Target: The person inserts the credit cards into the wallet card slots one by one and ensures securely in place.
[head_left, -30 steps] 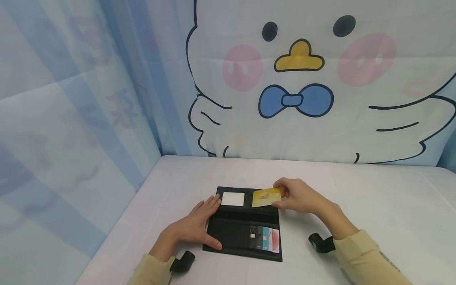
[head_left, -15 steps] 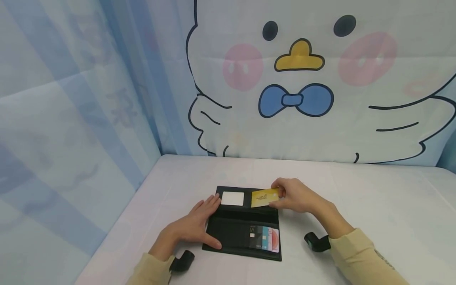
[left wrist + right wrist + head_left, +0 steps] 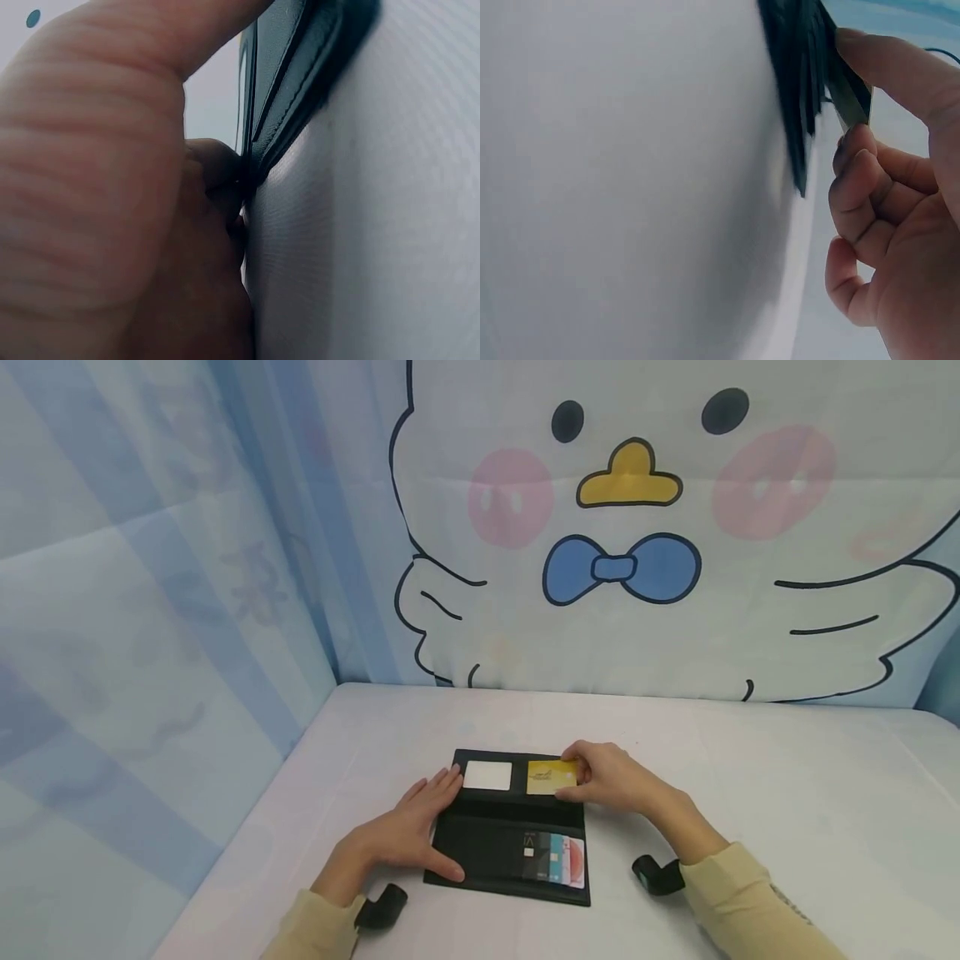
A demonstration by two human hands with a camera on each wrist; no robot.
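A black card wallet (image 3: pixel 480 852) lies spread out on the white table. My left hand (image 3: pixel 408 831) rests along its left edge, fingers extended and thumb on the lower panel. With thumb and fingers, my right hand (image 3: pixel 611 777) pinches the right edge of a yellow card (image 3: pixel 550 777) at the upper right of the wallet. Left of that card, a white card (image 3: pixel 487 775) sits in the upper panel. Several overlapping cards (image 3: pixel 555 860) fill the lower right pocket. The right wrist view shows the curled fingers of that hand beside the wallet's edge (image 3: pixel 795 112).
The white tabletop (image 3: pixel 787 793) surrounds the wallet. Behind it hangs a cloth backdrop (image 3: pixel 622 652) with a cartoon bird, and a blue and white curtain (image 3: pixel 150 652) stands at the left. A black device is worn at each wrist.
My right hand has moved left with the yellow card, and less of the card extends past the wallet's right side. The left hand has stayed in place.
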